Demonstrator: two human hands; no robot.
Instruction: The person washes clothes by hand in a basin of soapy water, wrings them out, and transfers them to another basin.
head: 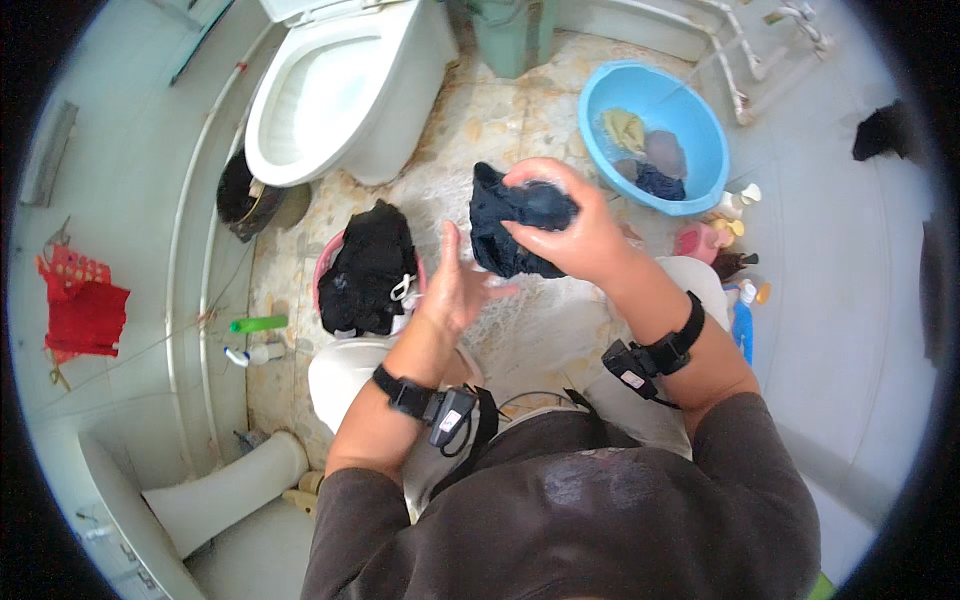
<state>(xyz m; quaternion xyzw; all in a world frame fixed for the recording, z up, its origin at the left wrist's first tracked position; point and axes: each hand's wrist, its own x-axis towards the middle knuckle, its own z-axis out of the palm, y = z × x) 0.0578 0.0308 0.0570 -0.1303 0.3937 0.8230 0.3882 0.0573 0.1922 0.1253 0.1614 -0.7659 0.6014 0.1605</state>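
Note:
My right hand (pixel 577 225) grips a wet, dark navy cloth (pixel 491 225), bunched up above the tiled floor. Just left of the cloth, my left hand (pixel 457 289) is held with its thumb up and its fingers apart, holding nothing; the cloth partly overlaps the view towards its fingertips. A pink basin (pixel 324 262) on the left is heaped with black clothing (pixel 371 270), and a white drawstring hangs over its side. At the upper right, a light blue basin (pixel 589 124) holds water and several pieces of cloth, among them a yellowish one (pixel 624 130).
A white toilet (pixel 405 112) and a green bin (pixel 517 37) stand ahead. Several bottles (pixel 701 240) line the right wall. On the left are a dark bucket (pixel 244 202), a green bottle (pixel 259 323) and a red cloth (pixel 86 315) hanging on the wall. Wet suds cover the floor (pixel 525 322).

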